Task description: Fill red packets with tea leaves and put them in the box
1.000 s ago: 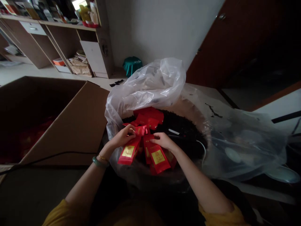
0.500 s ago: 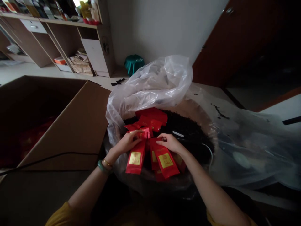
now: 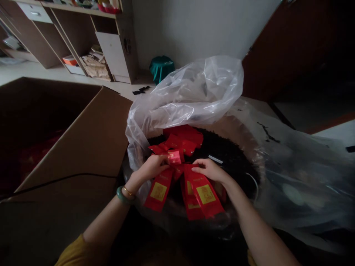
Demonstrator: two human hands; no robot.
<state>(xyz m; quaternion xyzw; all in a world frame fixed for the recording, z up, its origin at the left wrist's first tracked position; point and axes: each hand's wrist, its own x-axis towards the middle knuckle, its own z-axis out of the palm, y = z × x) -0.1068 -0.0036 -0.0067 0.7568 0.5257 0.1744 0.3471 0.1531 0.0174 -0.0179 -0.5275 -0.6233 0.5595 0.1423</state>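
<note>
My left hand (image 3: 153,167), with a green bangle at the wrist, pinches the top of a red packet (image 3: 159,191) with a gold square. Against its fingertips lies a brighter pinkish-red packet piece (image 3: 174,157). My right hand (image 3: 209,170) is closed on the upper end of another red packet (image 3: 205,195), which overlaps a second gold-marked packet (image 3: 191,204). Behind both hands, more red packets (image 3: 185,138) lie heaped on a dark, loose, leaf-like mass (image 3: 229,153). A clear plastic bag (image 3: 188,99) lines the round container around it.
An open cardboard box (image 3: 97,136) with red packets inside stands at the left, a dark cord across its side. Plastic sheeting (image 3: 294,177) spreads to the right. A small white strip (image 3: 215,159) lies on the dark mass. Farther back are a green-covered bin (image 3: 161,69) and a desk (image 3: 113,55).
The view has tilted down a little. The packet in my left hand has swung outward, and the pinkish-red piece by those fingers shows more fully. My right hand keeps its hold.
</note>
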